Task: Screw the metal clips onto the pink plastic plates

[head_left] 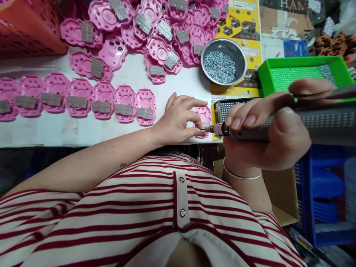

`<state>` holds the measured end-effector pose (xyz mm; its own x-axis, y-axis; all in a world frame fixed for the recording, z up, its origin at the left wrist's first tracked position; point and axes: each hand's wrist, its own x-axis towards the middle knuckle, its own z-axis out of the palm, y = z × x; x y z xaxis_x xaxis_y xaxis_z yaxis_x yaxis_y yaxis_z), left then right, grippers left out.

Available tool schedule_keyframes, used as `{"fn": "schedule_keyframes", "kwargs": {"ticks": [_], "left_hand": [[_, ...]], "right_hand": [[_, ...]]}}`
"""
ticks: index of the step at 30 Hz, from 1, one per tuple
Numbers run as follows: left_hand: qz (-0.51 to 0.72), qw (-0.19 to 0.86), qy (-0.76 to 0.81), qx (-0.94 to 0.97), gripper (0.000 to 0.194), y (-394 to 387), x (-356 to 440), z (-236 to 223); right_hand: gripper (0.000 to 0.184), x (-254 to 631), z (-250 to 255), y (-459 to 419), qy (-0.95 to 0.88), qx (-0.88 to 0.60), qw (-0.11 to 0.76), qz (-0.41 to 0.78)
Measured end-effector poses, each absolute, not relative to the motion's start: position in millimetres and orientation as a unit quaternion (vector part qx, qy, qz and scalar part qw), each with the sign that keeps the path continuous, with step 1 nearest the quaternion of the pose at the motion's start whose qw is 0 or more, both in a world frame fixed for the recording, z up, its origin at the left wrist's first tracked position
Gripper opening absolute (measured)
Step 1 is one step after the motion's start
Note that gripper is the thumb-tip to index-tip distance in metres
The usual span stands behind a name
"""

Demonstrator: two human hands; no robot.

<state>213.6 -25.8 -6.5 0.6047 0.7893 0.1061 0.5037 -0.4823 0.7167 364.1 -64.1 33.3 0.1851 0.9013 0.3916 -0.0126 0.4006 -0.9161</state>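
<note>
My right hand (267, 129) is wrapped round a dark grey electric screwdriver (319, 118), whose bit points left. The bit's tip reaches a pink plastic shell (202, 113) lying at the table's front edge. On that shell my left hand (180, 118) rests, thumb and index finger closed in around the tip of the bit. Whatever they pinch is too small or hidden to make out. A grey metal plate on this shell is mostly covered by the fingers. To the left runs a row of similar pink shells (145, 100), each with a grey plate on it.
A steel bowl of small screws (222, 66) stands behind my hands, with a green tray (303, 63) to its right. Beside the shell is a black perforated tray (222, 109). Loose pink shells (150, 15) pile up at the back, next to an orange basket (30, 29).
</note>
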Motion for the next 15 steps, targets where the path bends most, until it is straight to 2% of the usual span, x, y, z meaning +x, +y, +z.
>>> {"fn": "schedule_keyframes", "kwargs": {"ticks": [4,11,15], "left_hand": [[0.222,0.343,0.378,0.831,0.014,-26.4,216.9,-8.5],[0.241,0.324,0.393,0.826,0.017,-25.6,217.7,-12.5],[0.246,0.317,0.395,0.826,0.018,-25.3,216.9,-15.3]], "right_hand": [[0.057,358.3,35.1,-58.8,-0.521,-0.408,0.667,0.343],[0.027,350.5,39.7,-55.0,-0.483,-0.323,0.757,0.298],[0.016,348.6,42.5,-55.3,-0.481,-0.294,0.769,0.303]]}}
